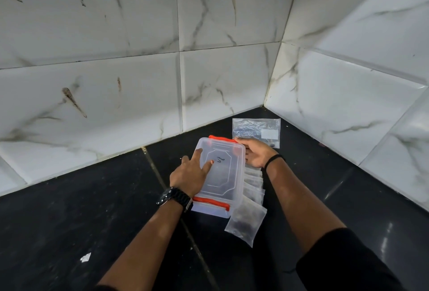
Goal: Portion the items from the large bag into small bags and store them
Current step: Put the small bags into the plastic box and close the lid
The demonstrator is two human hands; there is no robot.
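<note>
A clear plastic storage box with orange clasps at its near and far ends stands on the black counter, its lid on. My left hand lies flat on the lid's left side, fingers straight. My right hand holds the box's far right corner, fingers reaching the far orange clasp. Several small clear bags with dark contents lie in a row along the box's right side; the nearest one sits at the front. The large clear bag lies flat behind my right hand.
The black counter runs into a corner of white marble-look tiled walls, close behind and to the right of the box. A small white scrap lies on the counter at the near left.
</note>
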